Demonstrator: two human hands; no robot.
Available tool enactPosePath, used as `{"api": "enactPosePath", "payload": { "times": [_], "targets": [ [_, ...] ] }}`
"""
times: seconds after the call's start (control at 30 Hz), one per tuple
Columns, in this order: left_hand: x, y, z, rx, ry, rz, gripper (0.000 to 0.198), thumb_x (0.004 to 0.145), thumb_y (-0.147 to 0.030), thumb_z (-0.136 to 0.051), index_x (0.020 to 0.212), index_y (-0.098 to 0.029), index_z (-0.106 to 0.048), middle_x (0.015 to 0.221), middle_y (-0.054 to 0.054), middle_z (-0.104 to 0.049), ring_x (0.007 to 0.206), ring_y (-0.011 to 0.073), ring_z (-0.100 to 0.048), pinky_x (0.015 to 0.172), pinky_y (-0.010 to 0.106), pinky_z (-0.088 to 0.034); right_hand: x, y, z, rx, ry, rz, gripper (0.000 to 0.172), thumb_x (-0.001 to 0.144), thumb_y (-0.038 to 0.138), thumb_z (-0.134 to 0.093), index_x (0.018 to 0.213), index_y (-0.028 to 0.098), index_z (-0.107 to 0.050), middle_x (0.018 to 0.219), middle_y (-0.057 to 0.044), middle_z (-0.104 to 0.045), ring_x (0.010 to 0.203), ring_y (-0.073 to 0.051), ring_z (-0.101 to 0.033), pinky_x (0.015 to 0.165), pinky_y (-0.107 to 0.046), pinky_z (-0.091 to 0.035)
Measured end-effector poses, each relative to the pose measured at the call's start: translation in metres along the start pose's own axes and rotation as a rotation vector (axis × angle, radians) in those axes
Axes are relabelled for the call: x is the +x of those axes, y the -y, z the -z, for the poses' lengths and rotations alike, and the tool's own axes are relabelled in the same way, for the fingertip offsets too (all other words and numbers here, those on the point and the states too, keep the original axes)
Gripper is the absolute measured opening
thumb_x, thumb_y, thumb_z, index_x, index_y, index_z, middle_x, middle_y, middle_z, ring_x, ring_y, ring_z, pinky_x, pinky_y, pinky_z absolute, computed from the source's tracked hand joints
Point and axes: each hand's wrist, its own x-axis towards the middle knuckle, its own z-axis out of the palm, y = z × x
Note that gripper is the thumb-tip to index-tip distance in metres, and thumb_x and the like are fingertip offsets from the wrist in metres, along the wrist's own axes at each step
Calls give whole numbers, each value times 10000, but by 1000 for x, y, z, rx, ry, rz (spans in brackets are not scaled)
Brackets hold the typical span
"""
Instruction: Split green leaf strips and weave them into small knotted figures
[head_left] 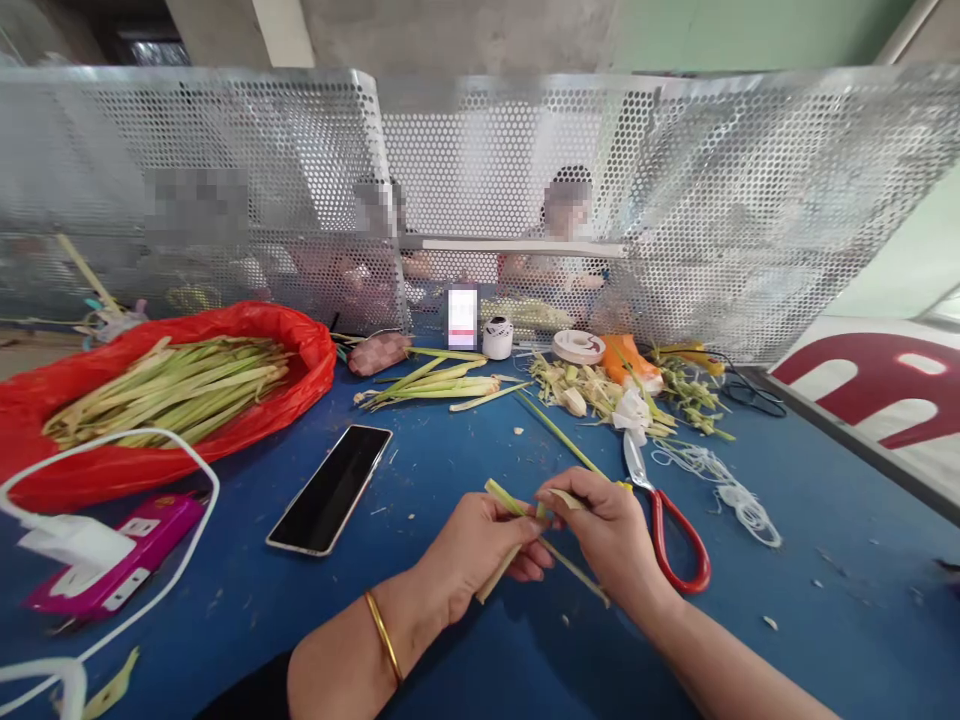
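Above the front middle of the blue table, my left hand [476,545] pinches flat yellow-green leaf strips [504,498] that cross one another. My right hand [607,530] is closed on the same strips, its thumb and forefinger bending one over close to the left fingertips. Ends of the strips stick out below and to the right between the hands. A long green stalk [559,432] runs back from behind the right hand. Red-handled scissors [679,550] lie just right of that hand, blades pointing away. Some fingertips are hidden behind the strips.
A red plastic bag [307,345] of long leaves [180,385] stands left. A phone [330,490] and purple power strip [142,540] lie nearer. Leaf bundles [435,385], tape [577,347], scraps [574,385] and white string [750,515] lie around. Perforated metal panels [480,140] rise behind; people sit beyond.
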Motion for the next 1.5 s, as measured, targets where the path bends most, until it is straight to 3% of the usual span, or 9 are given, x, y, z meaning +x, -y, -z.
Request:
{"api": "enactPosePath", "payload": {
  "times": [0.27,0.33,0.4,0.77,0.97,1.03,1.17,1.27,1.5],
  "targets": [
    [-4,2,-7,140,26,20,176,708,-278,-603,660,-118,-659,553,41,-654,470,115,-580,540,243,-464,2,9,7,-209,141,218,162,801,300,-644,941,234,-692,933,-46,-660,896,-207,-608,766,-317,-456],
    [-5,3,-9,189,34,25,188,711,-260,-564,616,-117,-640,558,53,-659,459,118,-578,537,248,-463,2,9,6,-267,159,280,50,804,270,-657,822,232,-685,851,-24,-662,852,-193,-607,849,-353,-423],
    [-5,3,-9,213,39,35,192,715,-247,-527,633,-119,-644,570,55,-667,455,119,-580,533,249,-460,1,8,4,-293,165,349,115,827,209,-627,712,217,-631,751,2,-640,768,-165,-597,878,-366,-400],
    [-4,3,-7,245,94,55,178,704,-238,-547,609,-135,-657,569,40,-668,487,123,-592,543,240,-454,-2,2,-5,-361,36,552,183,861,64,-478,770,207,-548,784,3,-624,813,-148,-599,979,-396,-331],
    [0,2,-2,-153,2,-105,282,777,-352,-632,927,-127,-712,839,100,-736,794,178,-680,788,285,-484,-7,20,14,-512,-217,666,121,861,127,-537,907,207,-617,927,-49,-662,966,-215,-582,920,-406,-350],
    [1,-1,2,-294,-26,-197,304,778,-290,-652,1041,-143,-692,935,101,-736,924,188,-667,905,301,-448,-12,23,14,-485,-232,608,85,870,173,-549,829,207,-615,843,-34,-657,833,-193,-590,812,-358,-383],
    [1,-4,3,-370,-10,-312,243,781,-226,-652,991,-126,-723,1116,131,-690,1026,219,-629,963,322,-425,-18,18,-5,-291,52,248,172,885,293,-549,760,217,-640,781,-10,-661,741,-169,-598,676,-278,-413],
    [1,-1,0,-335,-10,-331,209,791,-229,-642,934,-117,-744,1200,139,-649,1062,232,-608,972,319,-417,-18,11,-18,-150,143,65,233,892,316,-522,719,204,-633,729,-6,-643,690,-153,-581,613,-240,-415],
    [1,3,-2,-436,-12,-297,230,745,-204,-678,945,-110,-739,1015,128,-722,1007,229,-630,943,308,-426,-18,8,-19,-185,135,201,288,876,217,-502,588,199,-498,706,-11,-600,742,-159,-560,656,-240,-416]
  ]
}}
